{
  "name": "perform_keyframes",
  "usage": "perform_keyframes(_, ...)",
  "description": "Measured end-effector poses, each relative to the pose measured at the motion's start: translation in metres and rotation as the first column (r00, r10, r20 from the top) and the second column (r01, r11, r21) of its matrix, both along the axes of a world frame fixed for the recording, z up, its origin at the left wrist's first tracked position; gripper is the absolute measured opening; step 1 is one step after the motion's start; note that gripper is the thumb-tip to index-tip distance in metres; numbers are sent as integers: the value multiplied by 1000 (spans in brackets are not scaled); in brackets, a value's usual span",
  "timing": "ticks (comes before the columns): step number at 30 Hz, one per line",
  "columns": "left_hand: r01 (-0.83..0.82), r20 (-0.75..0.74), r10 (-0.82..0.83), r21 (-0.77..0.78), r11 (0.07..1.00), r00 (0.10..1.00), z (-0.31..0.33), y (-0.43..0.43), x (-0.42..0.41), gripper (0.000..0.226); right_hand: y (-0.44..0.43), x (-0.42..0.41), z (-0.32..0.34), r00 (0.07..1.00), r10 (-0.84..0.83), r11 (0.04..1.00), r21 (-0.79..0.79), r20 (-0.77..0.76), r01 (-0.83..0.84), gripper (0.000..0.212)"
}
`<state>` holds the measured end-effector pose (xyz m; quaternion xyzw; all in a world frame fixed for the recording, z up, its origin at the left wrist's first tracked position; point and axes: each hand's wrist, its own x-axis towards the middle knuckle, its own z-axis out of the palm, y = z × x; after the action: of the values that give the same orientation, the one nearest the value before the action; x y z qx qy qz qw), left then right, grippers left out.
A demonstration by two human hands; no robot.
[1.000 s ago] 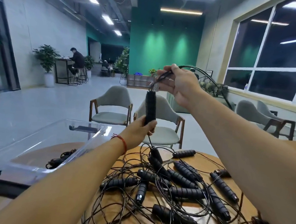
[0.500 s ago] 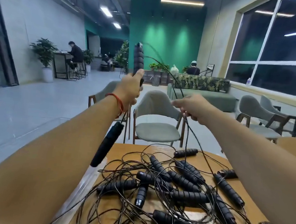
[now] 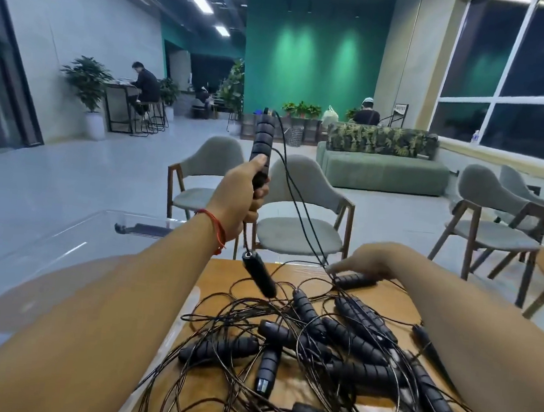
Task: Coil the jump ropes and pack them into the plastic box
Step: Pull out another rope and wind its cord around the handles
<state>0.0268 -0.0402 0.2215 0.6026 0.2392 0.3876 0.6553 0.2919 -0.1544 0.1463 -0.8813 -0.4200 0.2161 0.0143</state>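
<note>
Head view: a black foam jump-rope handle (image 3: 261, 145) is held upright at about 11 o'clock of the frame by the left hand (image 3: 238, 199), whose fingers are closed around its lower end. A thin black cord (image 3: 292, 201) is seen running from the handle's top down toward 5 o'clock, where it is met by the right hand (image 3: 370, 260) at the far edge of the tabletop (image 3: 223, 287). The right fingers (image 3: 337, 268) are lowered onto the cord beside a lying handle (image 3: 353, 281); whether the cord is pinched or only touched cannot be told. A second handle (image 3: 259, 274) is seen hanging just below the left hand, tilted over the pile.

The tangled heap of jump ropes (image 3: 332, 354) is spread across the tabletop from 4 to 7 o'clock, handles and cords crossed over one another. The clear plastic box (image 3: 71, 243) is seen at 9 o'clock, its contents not made out here.

The task is judged to be at an early stage: one rope is being drawn free of the tangle, no finished coil is visible, and nearly the whole heap is left to be separated, coiled and packed
</note>
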Motion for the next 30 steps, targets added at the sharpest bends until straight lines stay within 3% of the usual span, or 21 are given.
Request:
perform_keyframes(3,1,2,-1,16,1000,1000,-5,5,4,41,8,1,-33,994,78,992,-94,-77,-86,106)
perform_keyframes(7,-2,9,1,21,1000,1000,-8,6,10,42,19,-8,-50,984,172,967,-185,-46,-177,37)
perform_keyframes(10,-20,-6,20,-4,1000,1000,-9,9,12,42,33,-9,-27,933,26,999,-17,-359,-34,32)
perform_keyframes(12,-36,-15,35,-46,998,999,-10,10,13,41,45,-9,2,873,69,965,254,-482,64,32)
perform_keyframes(13,-42,-7,42,-76,996,999,-11,11,13,41,53,-11,18,841,128,894,428,-525,131,32)
perform_keyframes(15,-41,27,45,-125,991,999,-9,12,12,42,66,-17,52,715,277,623,686,-642,375,36)
perform_keyframes(17,-42,58,52,-156,987,997,-8,15,11,44,76,-21,85,542,428,360,686,-724,632,39)
perform_keyframes(19,-37,59,48,-172,984,997,-6,17,11,43,79,-24,110,430,523,230,607,-736,761,42)
perform_keyframes(20,-33,48,42,-173,984,998,-5,18,10,43,79,-26,120,413,532,212,589,-739,780,44)
perform_keyframes(22,-22,14,25,-169,985,1000,-5,19,9,42,82,-27,132,485,457,253,632,-746,733,44)
perform_keyframes(25,13,-58,-20,-117,993,998,-10,19,7,38,91,-26,143,657,374,342,756,-654,558,25)
perform_keyframes(30,202,51,-197,-140,969,979,-24,7,10,41,85,-49,162,686,422,386,803,-592,455,36)
